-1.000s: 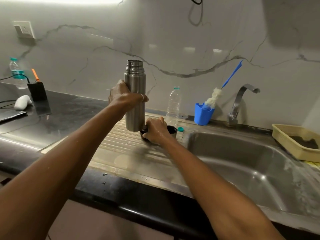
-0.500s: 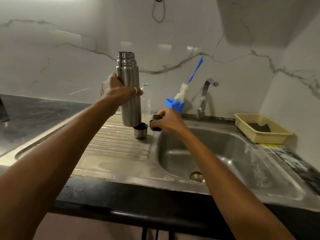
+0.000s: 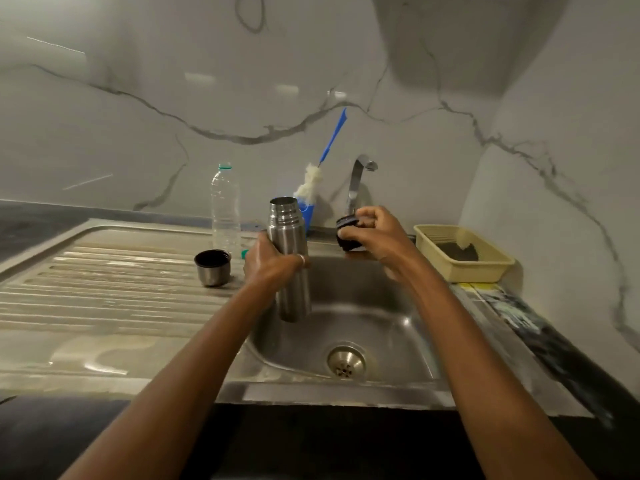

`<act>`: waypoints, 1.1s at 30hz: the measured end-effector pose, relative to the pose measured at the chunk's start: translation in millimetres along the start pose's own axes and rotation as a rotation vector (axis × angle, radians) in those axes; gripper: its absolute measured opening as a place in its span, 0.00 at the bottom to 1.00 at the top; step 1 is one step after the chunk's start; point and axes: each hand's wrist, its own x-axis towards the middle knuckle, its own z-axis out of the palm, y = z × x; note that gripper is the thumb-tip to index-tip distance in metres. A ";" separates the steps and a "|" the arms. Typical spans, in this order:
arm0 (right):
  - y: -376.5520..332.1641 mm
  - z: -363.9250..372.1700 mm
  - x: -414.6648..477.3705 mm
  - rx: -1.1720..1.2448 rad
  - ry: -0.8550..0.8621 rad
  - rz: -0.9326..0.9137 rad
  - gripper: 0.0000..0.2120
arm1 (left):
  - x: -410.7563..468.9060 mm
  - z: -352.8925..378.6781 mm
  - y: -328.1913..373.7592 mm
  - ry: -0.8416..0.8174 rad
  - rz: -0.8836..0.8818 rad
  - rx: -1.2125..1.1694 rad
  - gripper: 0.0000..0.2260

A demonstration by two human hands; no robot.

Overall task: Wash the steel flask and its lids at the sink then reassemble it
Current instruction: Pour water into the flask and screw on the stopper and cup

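One flask (image 3: 292, 299), left grip (image 3: 273, 263); lid (image 3: 346, 237), right grip (image 3: 379, 237)

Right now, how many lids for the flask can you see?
2. The steel cup lid stands on the draining board, left of the flask. The right hand holds the black stopper lid near the back of the sink. I see no others.

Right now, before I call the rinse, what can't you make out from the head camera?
Head view only:
steel flask: inside not visible; mouth seen side-on, left hand covers its middle.
black lid: mostly wrapped by the fingers of the right hand, blurred.
tap: base hidden behind that lid and hand.
dark item in yellow tray: too blurred to identify.
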 end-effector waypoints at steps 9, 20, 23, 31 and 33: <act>-28.2 -13.0 22.1 -0.396 -0.168 -0.208 0.24 | -7.8 35.2 -21.0 -0.049 0.054 0.133 0.27; -72.1 16.6 32.8 -0.991 -0.360 -0.309 0.26 | -2.2 37.3 -33.1 -0.081 0.139 0.279 0.27; -75.0 23.6 35.6 -1.058 -0.394 -0.323 0.27 | -0.7 37.5 -32.7 -0.079 0.156 0.307 0.27; -82.2 20.3 35.4 -1.091 -0.463 -0.344 0.29 | -0.1 39.6 -33.6 -0.079 0.179 0.288 0.29; -84.7 18.4 35.5 -1.075 -0.493 -0.319 0.29 | 0.6 39.8 -33.9 -0.072 0.183 0.278 0.28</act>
